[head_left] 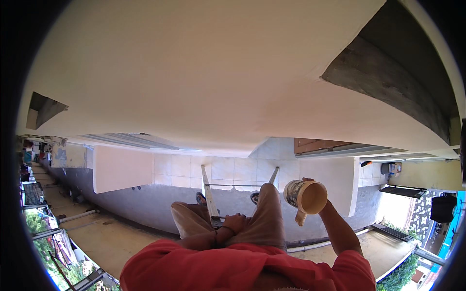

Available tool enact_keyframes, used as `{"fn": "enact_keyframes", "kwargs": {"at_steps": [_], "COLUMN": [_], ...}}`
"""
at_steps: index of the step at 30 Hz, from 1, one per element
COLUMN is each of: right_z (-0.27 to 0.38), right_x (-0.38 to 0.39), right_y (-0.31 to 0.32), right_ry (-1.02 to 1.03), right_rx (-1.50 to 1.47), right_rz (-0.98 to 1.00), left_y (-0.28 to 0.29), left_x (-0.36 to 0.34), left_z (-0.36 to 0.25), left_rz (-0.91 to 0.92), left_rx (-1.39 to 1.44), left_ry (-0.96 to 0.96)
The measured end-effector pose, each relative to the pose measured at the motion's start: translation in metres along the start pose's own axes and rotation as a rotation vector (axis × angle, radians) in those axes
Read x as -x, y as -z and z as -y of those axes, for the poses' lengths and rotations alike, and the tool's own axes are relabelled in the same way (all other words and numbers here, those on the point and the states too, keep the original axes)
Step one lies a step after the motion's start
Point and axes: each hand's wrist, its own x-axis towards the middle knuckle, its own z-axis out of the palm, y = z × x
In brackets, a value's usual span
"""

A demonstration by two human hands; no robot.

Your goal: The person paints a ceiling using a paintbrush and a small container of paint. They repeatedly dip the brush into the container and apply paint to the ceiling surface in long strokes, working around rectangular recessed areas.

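My right hand (308, 180) holds a paint bucket (291, 193) out to the right, and the bucket hides most of the fingers. Its round open mouth faces up toward me, with a cream-coloured inside. Pale bristles of a paintbrush (301, 219) point downward at the bucket's near side; its handle is hidden. Between my thighs, my left hand (235, 222) lies low with its fingers curled, close to the top of a stepladder (208, 191). What those fingers close on is not visible. The ladder's legs stand apart below, and my knees straddle it.
A wide cream painted wall or ceiling surface (194, 72) fills the upper view, with bare grey recesses (388, 72) at its sides. Far below are pale floor tiles (245, 167) and a grey floor strip (141, 203). Pale panels (121, 167) flank the ladder. Greenery shows past the ledge.
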Motion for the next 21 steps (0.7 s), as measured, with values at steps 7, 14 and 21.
{"fn": "enact_keyframes", "kwargs": {"at_steps": [7,14,21], "right_z": [-0.046,-0.030,-0.001], "right_x": [-0.106,-0.051,-0.053], "right_y": [0.069,-0.034,-0.087], "right_ry": [-0.026,0.222,0.406], "right_rx": [0.017,0.129,0.523], "right_rz": [0.277,0.250,0.354], "left_y": [0.090,0.151,0.178], "left_x": [-0.092,-0.095,-0.072], "left_z": [-0.052,-0.095,-0.049], "left_rz": [-0.389,-0.035,0.466], "left_rx": [1.786,2.299,2.673], "left_ry": [0.328,0.006,-0.362]}}
